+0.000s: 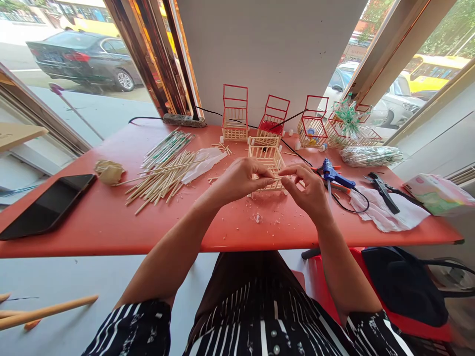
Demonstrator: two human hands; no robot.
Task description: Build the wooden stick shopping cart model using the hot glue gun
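Observation:
A small cart frame of pale wooden sticks (264, 148) stands on the red table in front of me. Over its near side, my left hand (245, 179) is closed in a pinch between thumb and forefinger. My right hand (307, 192) meets it from the other side, also pinched. A short thin wooden stick (276, 178) runs between the fingertips of both hands. The fingers partly hide the stick and the cart's near side, so I cannot tell whether the stick touches the cart.
Finished carts with red handles (235, 116) line the back. Loose sticks (163, 180) and a phone (48, 205) lie left on the red table (178, 230). To the right are a blue glue gun (334, 175) with its cord, a white cloth (386, 217) and a black-handled tool (384, 193).

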